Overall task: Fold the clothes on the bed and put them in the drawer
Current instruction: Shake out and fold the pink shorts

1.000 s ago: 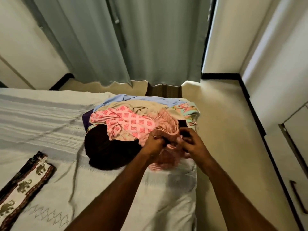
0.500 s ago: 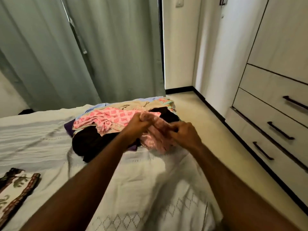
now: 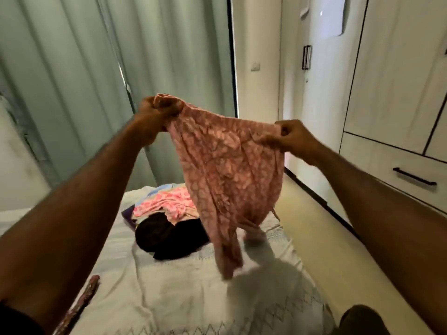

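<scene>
A pink patterned garment (image 3: 227,170) hangs in the air above the bed, stretched between both hands. My left hand (image 3: 154,114) grips its upper left corner in a fist. My right hand (image 3: 294,136) pinches the upper right edge. The garment's lower end dangles just over the white bedsheet (image 3: 183,291). Behind it lies the pile of clothes (image 3: 167,213): a pink checked piece on top, a black garment (image 3: 169,238) in front, blue and purple pieces underneath. The wardrobe's drawer (image 3: 396,170) with a dark handle is at the right, closed.
Grey-green curtains (image 3: 96,81) hang behind the bed. A wardrobe (image 3: 399,68) fills the right wall, with a strip of beige floor (image 3: 321,238) between it and the bed. A patterned cloth edge (image 3: 84,296) lies on the sheet at lower left.
Both hands lifted the pink garment off the pile and spread apart, so it now hangs open in the air. The view tilted up and toward the wardrobe.
</scene>
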The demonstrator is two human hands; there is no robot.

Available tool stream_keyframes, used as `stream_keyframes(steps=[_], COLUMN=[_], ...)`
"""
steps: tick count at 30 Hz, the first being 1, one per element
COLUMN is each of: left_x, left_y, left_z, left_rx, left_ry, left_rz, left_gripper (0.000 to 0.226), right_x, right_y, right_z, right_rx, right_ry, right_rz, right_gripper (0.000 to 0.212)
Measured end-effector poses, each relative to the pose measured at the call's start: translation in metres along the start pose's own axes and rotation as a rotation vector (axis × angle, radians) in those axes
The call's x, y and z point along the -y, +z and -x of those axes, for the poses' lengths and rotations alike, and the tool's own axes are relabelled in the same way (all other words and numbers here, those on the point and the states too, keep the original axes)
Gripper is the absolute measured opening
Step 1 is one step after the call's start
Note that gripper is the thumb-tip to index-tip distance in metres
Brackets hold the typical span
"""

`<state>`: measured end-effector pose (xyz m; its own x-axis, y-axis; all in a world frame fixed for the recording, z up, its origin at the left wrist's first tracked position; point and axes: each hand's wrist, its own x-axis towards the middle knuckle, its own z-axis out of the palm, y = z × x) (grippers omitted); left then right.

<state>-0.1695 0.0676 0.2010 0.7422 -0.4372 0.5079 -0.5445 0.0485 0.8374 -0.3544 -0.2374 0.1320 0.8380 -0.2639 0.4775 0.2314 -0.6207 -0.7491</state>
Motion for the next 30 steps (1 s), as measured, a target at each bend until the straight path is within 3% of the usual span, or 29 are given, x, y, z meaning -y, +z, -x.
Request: stream_keyframes(steps=[4,5,8,13,17,20,22,24,26,30], left_x=[-0.002,-0.022,-0.034,-0.062,-0.086,-0.098,-0.104,-0.109,-0.113,-0.123], left_y=[-0.031,-0.046,-0.035,-0.020,-0.009,-0.006,-0.003,0.000,0.000,0.009], left_z=[-0.009,-0.005,-0.006,0.004,0.006,0.007,0.007,0.006,0.006,0.011], left_rx=[-0.010,-0.037,0.090,0.274,0.343,0.374,0.386,0.397,0.393,0.381], left_ry=[-0.079,-0.079,-0.098,-0.052,0.001,0.001,-0.004,0.003,0.015,0.042], left_rz=[0.008,-0.010,-0.018,-0.125,-0.123,-0.081,-0.065,-0.075,-0.084,-0.022], left_gripper=[0.000,0.007,0.020,0.041,0.027,0.028,0.027,0.023,0.021,0.018], right_x=[0.033,0.056,0.070,0.088,0.087,0.084,0.084,0.089,0.092,0.090], right_y=[-0.031,-0.028,0.003,0.065,0.080,0.080,0.073,0.063,0.057,0.049], right_z=[-0.021,-0.032,-0.028,-0.010,0.000,0.003,0.002,0.006,0.010,0.019], right_rx=[0.011,0.060,0.212,0.351,0.309,0.183,0.135,0.185,0.256,0.384], right_ry=[-0.002,-0.043,-0.054,-0.148,-0.132,-0.167,-0.201,-0.198,-0.205,-0.160], right_rz=[-0.136,-0.108,-0.037,-0.205,-0.378,-0.315,-0.322,-0.422,-0.468,-0.381], right_gripper=[0.049,0.044,0.025,0.050,0.061,0.067,0.054,0.028,0.015,0.034])
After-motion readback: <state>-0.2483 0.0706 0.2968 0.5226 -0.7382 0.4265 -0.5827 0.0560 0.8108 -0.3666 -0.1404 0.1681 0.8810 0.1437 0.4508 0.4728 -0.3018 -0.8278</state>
